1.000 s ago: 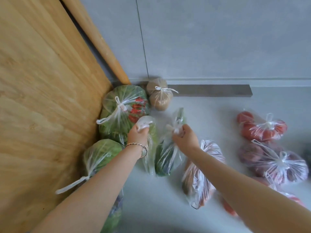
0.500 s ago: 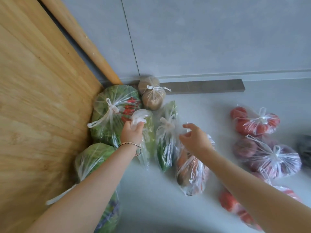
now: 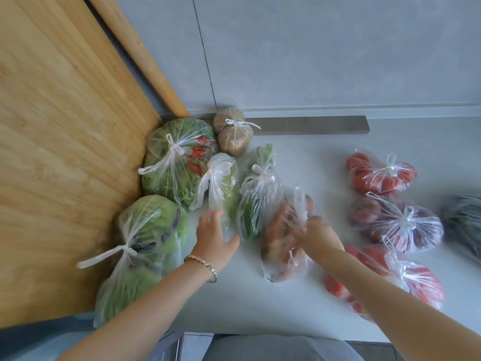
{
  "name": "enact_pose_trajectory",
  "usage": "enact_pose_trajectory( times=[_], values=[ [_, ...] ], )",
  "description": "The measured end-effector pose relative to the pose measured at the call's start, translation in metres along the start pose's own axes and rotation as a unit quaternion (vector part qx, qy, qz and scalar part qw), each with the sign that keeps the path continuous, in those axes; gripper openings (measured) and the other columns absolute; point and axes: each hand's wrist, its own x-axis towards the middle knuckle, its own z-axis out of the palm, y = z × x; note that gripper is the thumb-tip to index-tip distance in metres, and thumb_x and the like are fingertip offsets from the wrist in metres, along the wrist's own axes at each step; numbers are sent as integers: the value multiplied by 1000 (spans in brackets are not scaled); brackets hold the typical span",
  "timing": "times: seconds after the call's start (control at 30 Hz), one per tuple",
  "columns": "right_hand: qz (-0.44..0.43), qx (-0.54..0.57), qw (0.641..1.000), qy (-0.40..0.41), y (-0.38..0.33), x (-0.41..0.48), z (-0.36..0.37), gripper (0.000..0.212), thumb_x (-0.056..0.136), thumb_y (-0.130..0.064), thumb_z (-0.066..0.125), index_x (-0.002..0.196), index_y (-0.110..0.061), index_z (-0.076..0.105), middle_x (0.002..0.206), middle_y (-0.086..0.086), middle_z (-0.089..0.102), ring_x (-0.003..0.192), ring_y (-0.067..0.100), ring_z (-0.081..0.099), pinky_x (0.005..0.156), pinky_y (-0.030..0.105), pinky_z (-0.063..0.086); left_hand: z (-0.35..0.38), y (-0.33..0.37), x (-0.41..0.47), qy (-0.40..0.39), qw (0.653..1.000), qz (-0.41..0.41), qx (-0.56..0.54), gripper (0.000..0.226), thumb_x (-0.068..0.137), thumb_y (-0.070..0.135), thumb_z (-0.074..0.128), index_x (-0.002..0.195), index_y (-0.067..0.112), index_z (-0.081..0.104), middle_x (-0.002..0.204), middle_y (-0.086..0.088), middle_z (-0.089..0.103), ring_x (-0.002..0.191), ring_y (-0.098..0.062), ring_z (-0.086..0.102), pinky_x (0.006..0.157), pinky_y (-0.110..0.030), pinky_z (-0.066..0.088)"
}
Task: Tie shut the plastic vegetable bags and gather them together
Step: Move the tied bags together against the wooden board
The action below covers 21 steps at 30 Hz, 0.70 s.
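Knotted clear bags of vegetables lie on a grey floor. A cluster sits by the wooden panel: a big leafy bag (image 3: 177,162), a cabbage bag (image 3: 145,246), a brown onion bag (image 3: 234,136), a pale green bag (image 3: 221,183) and a dark green bag (image 3: 257,196). My left hand (image 3: 214,238) hovers open just below the pale green bag, holding nothing. My right hand (image 3: 315,231) pinches the twisted top of an orange carrot bag (image 3: 281,246), which lies right of the cluster.
A wooden panel (image 3: 65,152) walls off the left. The grey wall (image 3: 312,61) and a dark skirting strip (image 3: 312,125) close the back. Tomato bags (image 3: 382,175) (image 3: 416,282), a purple onion bag (image 3: 400,225) and a dark bag (image 3: 466,220) lie to the right.
My left hand let go of the pale green bag and drew back, open. My right hand left the dark green bag, moved right and took the carrot bag's top.
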Motion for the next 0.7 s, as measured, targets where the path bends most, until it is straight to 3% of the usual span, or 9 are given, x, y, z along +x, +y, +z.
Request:
enact_pose_trajectory(
  times=[0.1,0.13,0.2,0.27,0.4,0.43,0.5,0.57,0.7],
  values=[
    [11,38,998,-57,-7,-18,5,47,90,-30,49,130,-7,39,80,9,54,80,27,61,64,30,48,0,-14,-18,-155,980,-96,-79,48,88,30,53,132,18,38,142,-9,36,131,-19,38,101,-24,29],
    [7,21,997,-76,-9,-27,9,42,92,-25,47,130,-10,38,77,9,54,79,26,61,65,29,48,-1,-18,-21,-158,976,-116,-93,43,89,32,50,130,19,41,141,-8,40,130,-18,40,99,-25,31],
    [42,63,988,-133,-22,-45,19,30,91,-27,46,107,-4,54,69,8,59,67,21,61,60,26,49,-6,-27,-26,-125,977,-140,-99,37,92,33,46,125,18,48,137,-7,48,125,-18,45,96,-26,35],
    [106,209,956,-175,-38,-59,32,30,90,-33,47,90,-5,58,61,4,62,54,15,60,47,17,45,-13,-35,-30,-94,979,-151,-99,32,93,30,45,120,15,53,131,-7,53,117,-19,50,92,-26,37],
    [135,351,894,-243,-74,-63,65,47,92,-26,49,125,6,40,60,8,66,36,12,60,33,18,46,-19,-43,-37,-93,981,-145,-86,28,93,27,44,116,16,55,124,-7,57,102,-20,54,82,-24,37],
    [127,343,896,-252,-83,-64,71,45,92,-24,49,124,6,40,57,7,65,35,11,60,33,18,46,-20,-44,-38,-94,982,-138,-83,29,93,27,44,118,16,53,125,-7,56,110,-20,53,86,-24,36],
    [94,306,911,-261,-94,-63,81,29,93,-26,48,95,3,52,45,3,61,34,9,56,39,18,49,-22,-43,-38,-91,986,-122,-63,33,93,28,44,123,17,50,123,-6,54,119,-21,49,88,-22,33],
    [33,248,934,-254,-102,-63,87,32,93,-31,46,71,-8,52,50,1,59,41,9,55,57,21,53,-25,-41,-37,-86,990,-106,-43,35,93,29,43,125,17,48,124,-6,52,120,-20,48,88,-23,33],
    [-55,177,959,-215,-112,-66,85,33,92,-37,41,73,-13,55,84,15,69,71,21,64,67,27,48,-29,-40,-32,-82,993,-81,-16,37,93,32,43,126,15,47,127,-7,53,107,-18,52,85,-22,36]
  ],
)
